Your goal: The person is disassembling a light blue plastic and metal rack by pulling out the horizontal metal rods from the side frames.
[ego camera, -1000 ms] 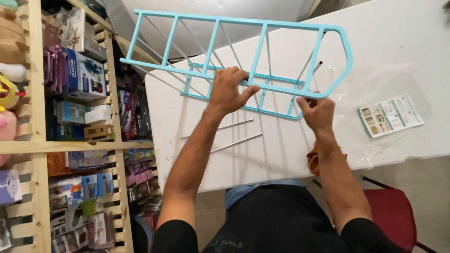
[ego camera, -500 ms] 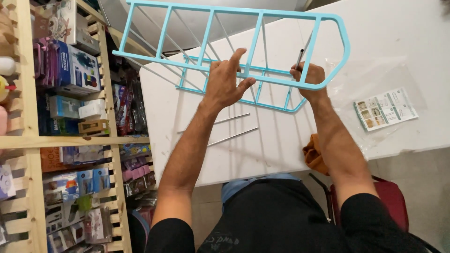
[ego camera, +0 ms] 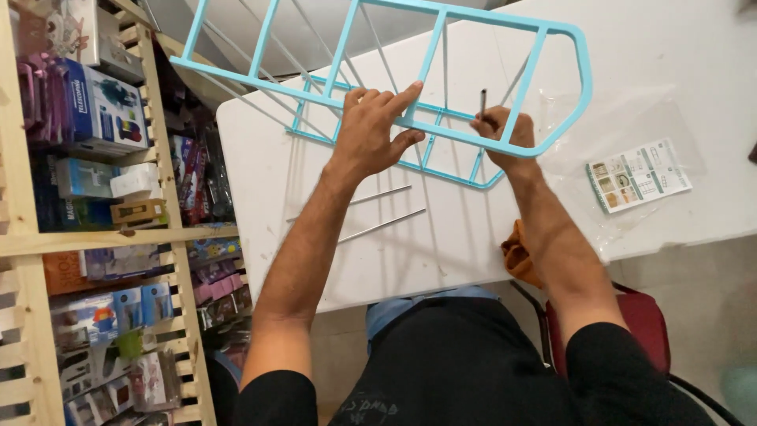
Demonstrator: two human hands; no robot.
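Your left hand (ego camera: pixel 378 130) lies spread over the blue frame (ego camera: pixel 544 87), fingers stretched flat across one of its cross bars and the thumb tucked under the lower rail, pressing rather than gripping. Your right hand (ego camera: pixel 505 134) is curled tight around a thin grey rod (ego camera: pixel 483 101), which it holds upright, its tip poking up between two bars of the frame. The same hand sits against the frame's lower rail, near the rounded end.

The frame is really two ladder-like blue panels joined by thin grey rods; it stands tilted over the far part of the white desk (ego camera: pixel 710 63), its rounded end to your right.

Two loose rods (ego camera: pixel 382 225) lie on the desk just below your left wrist, side by side and apart. A clear plastic bag (ego camera: pixel 631 126) is spread out to the right, with an instruction sheet (ego camera: pixel 639 173) on it. A wooden shelf (ego camera: pixel 165 166) of boxed goods stands at your left.
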